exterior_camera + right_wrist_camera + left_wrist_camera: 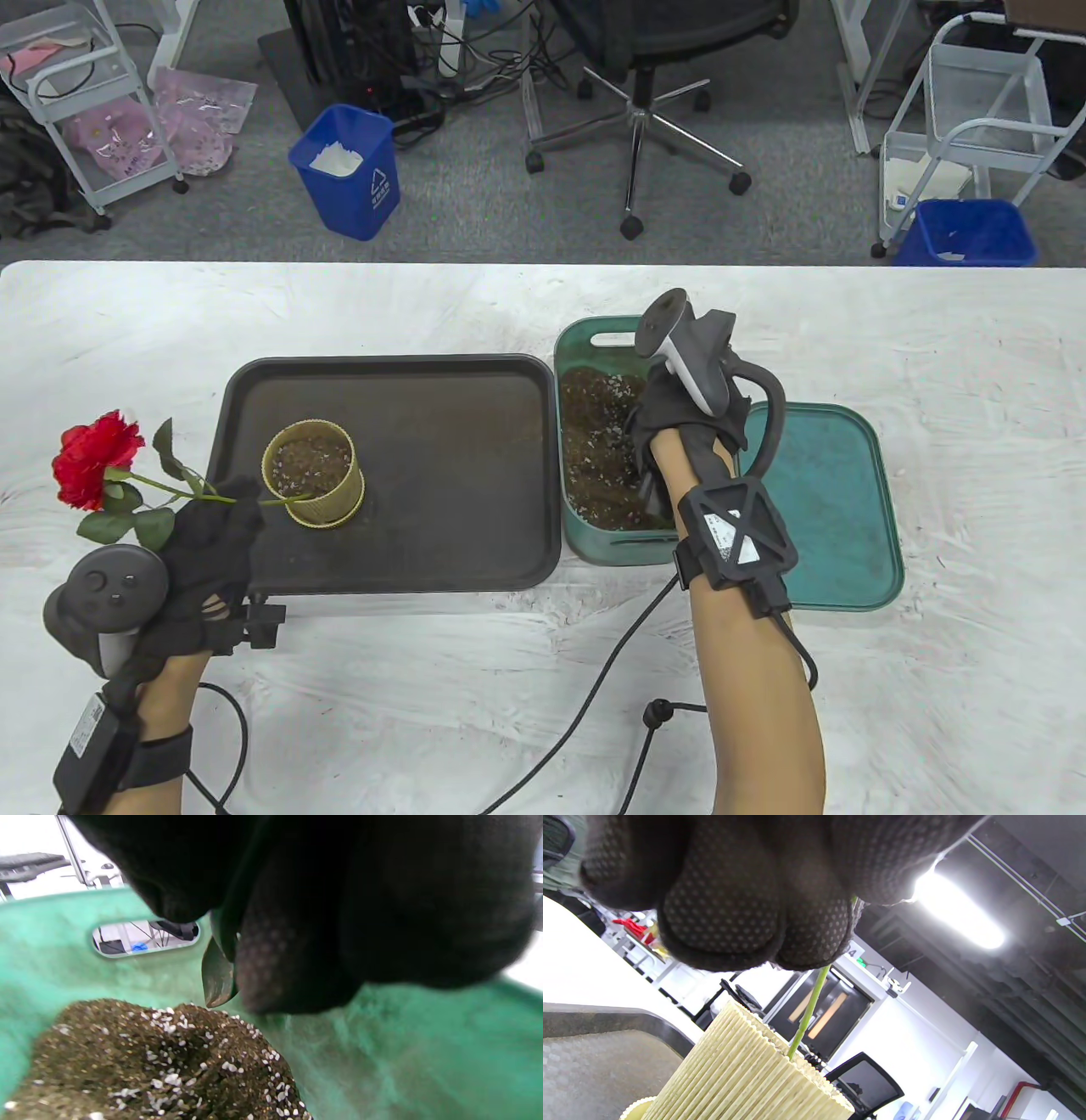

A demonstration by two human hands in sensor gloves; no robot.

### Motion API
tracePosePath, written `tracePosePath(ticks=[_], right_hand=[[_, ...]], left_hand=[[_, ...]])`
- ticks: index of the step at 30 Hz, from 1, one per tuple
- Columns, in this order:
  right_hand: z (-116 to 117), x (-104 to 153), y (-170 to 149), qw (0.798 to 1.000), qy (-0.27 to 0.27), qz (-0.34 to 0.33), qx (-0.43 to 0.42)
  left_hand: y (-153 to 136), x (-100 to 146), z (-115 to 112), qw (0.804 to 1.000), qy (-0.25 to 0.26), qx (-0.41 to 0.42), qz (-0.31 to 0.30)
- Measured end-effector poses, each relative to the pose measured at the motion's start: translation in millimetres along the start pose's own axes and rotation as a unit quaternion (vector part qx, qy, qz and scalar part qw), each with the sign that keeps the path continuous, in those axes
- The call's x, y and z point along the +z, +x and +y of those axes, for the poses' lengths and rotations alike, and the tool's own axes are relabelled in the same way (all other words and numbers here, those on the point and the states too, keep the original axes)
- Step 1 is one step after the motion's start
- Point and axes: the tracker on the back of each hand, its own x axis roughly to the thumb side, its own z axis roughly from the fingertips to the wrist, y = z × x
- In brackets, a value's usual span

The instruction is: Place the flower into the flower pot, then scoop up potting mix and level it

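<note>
My left hand point(222, 519) pinches the green stem of a red rose point(88, 459), whose bloom points left, off the tray. The stem's end lies across the near rim of the ribbed yellow flower pot point(312, 472), which holds some mix. In the left wrist view the fingers point(742, 899) hold the stem point(809, 1010) just above the pot point(746, 1077). My right hand point(674, 424) is down in the green bin point(594, 333) of potting mix point(594, 441). Its fingers point(297, 942) curl round a dark scoop point(217, 979) just above the mix point(161, 1060).
The pot stands on a dark tray point(441, 399) left of the bin. The bin's green lid point(827, 509) lies to its right. Glove cables trail over the white table point(976, 356) at the front. An office chair and blue waste bins stand beyond the far edge.
</note>
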Motion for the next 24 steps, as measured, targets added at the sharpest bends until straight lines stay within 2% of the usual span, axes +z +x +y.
tracePosePath(ticks=[5, 12, 17, 24], right_hand=[[12, -12, 10, 1.0, 0.007, 0.008, 0.024], [19, -16, 15, 0.999, 0.028, -0.001, 0.033], [24, -20, 17, 0.996, 0.091, -0.019, -0.014], [28, -24, 15, 0.992, 0.116, -0.019, -0.051]], left_hand=[[0, 0, 0, 1.0, 0.001, -0.005, -0.003], [0, -1, -1, 1.0, -0.001, -0.008, -0.009], [1, 0, -1, 1.0, -0.002, -0.009, -0.011], [1, 0, -1, 1.0, -0.002, -0.01, -0.012]])
